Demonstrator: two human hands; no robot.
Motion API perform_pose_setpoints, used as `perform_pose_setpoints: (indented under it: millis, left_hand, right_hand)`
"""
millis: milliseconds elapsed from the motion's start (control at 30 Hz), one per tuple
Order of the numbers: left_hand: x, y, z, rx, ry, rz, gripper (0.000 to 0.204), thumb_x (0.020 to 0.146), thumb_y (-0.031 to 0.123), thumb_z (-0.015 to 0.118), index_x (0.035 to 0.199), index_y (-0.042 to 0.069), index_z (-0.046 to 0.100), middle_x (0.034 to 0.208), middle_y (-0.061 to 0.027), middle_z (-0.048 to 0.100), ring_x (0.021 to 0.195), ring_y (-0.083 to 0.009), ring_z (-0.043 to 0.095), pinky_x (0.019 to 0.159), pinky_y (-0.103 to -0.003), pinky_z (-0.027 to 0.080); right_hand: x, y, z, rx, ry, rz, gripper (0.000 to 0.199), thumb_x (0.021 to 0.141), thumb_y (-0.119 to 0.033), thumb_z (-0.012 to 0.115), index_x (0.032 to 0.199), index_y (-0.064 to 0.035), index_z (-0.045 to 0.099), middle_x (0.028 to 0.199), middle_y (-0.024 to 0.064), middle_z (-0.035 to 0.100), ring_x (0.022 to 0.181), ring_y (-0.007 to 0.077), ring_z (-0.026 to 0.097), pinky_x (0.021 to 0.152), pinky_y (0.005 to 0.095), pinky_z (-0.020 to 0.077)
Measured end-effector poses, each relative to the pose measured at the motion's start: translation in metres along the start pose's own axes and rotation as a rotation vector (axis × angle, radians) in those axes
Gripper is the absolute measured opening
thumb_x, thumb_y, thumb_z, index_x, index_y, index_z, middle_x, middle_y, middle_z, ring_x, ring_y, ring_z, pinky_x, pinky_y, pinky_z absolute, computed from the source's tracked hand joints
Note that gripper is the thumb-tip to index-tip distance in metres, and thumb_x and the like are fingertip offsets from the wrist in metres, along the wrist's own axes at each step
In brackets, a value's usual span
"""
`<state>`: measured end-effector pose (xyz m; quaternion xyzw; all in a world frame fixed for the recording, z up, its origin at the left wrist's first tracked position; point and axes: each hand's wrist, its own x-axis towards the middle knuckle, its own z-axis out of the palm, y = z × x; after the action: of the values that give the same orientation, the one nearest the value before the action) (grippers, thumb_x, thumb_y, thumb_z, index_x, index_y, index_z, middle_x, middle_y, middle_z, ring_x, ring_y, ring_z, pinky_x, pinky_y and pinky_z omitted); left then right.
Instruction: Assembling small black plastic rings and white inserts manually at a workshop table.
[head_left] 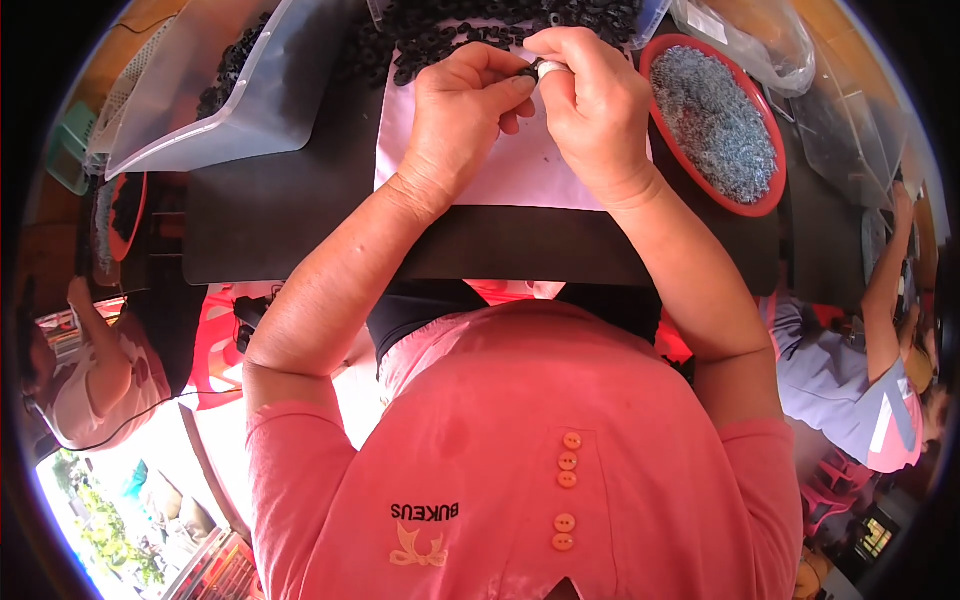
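Over a pale sheet on the dark table, my two hands meet fingertip to fingertip. My left hand is closed in a pinch on a small black part, mostly hidden by the fingers. Against that same part, the thumb and forefinger of my right hand are pressed together; a white band or wrap shows on one finger. Whether the right fingers also hold some tiny piece cannot be made out. Just beyond the hands lies a pile of small black ring-like parts, reaching onto the sheet's far edge.
At right stands a red oval basin full of small shiny clear-bluish pieces, with a plastic bag behind it. A translucent bin with black parts stands at left. Other people sit at left and right.
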<state>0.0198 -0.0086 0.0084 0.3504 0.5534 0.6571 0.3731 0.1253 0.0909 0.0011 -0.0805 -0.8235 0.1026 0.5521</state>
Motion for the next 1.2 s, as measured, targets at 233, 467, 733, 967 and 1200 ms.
perform_pose_setpoints:
  millis: [233,467,733,967,1200]
  left_hand:
    - [-0.001,-0.002,-0.004,0.007,0.014,-0.03,0.007,0.084,-0.001,0.067,0.09,-0.003,0.064,0.072,-0.0063,0.066,0.058,-0.0084,0.056,0.053,-0.022,0.046]
    - [0.003,-0.023,-0.006,0.12,0.116,0.215,0.008,0.079,-0.001,0.068,0.087,-0.002,0.065,0.071,-0.0049,0.066,0.062,-0.0099,0.058,0.055,-0.024,0.047]
    - [0.004,-0.007,-0.005,0.113,0.111,0.152,0.007,0.081,0.0,0.068,0.086,-0.003,0.065,0.071,-0.0061,0.066,0.06,-0.0105,0.058,0.054,-0.025,0.047]
    - [0.005,-0.003,-0.011,-0.124,0.051,-0.001,0.009,0.085,0.005,0.068,0.09,-0.002,0.066,0.074,-0.0078,0.066,0.06,-0.012,0.059,0.051,-0.024,0.045]
    - [0.01,-0.006,-0.011,-0.174,0.026,0.003,0.012,0.085,0.008,0.07,0.086,-0.003,0.068,0.074,-0.0067,0.066,0.065,-0.0127,0.06,0.058,-0.026,0.046]
  right_hand:
    - [0.0,-0.001,0.002,-0.055,-0.031,-0.142,0.031,0.063,0.009,0.06,0.087,-0.0098,0.062,0.073,0.0019,0.063,0.067,0.0238,0.061,0.063,0.0374,0.0462]
    - [-0.003,-0.01,0.006,-0.047,-0.082,-0.148,0.036,0.063,0.015,0.055,0.091,-0.0059,0.064,0.083,0.0052,0.067,0.073,0.0263,0.062,0.068,0.0359,0.0504]
    - [-0.004,0.003,0.017,0.041,0.072,-0.143,0.036,0.061,0.007,0.063,0.091,-0.0121,0.063,0.073,0.0004,0.062,0.066,0.0226,0.06,0.06,0.0335,0.0424]
    - [0.014,-0.028,-0.012,0.077,-0.095,0.065,0.038,0.087,-0.012,0.062,0.125,-0.0073,0.057,0.098,0.0086,0.066,0.087,0.0253,0.063,0.082,0.0368,0.05]
    - [-0.003,0.005,-0.002,-0.18,-0.157,-0.035,0.038,0.06,-0.009,0.073,0.096,-0.011,0.063,0.09,0.0027,0.059,0.087,0.0224,0.059,0.074,0.037,0.042]
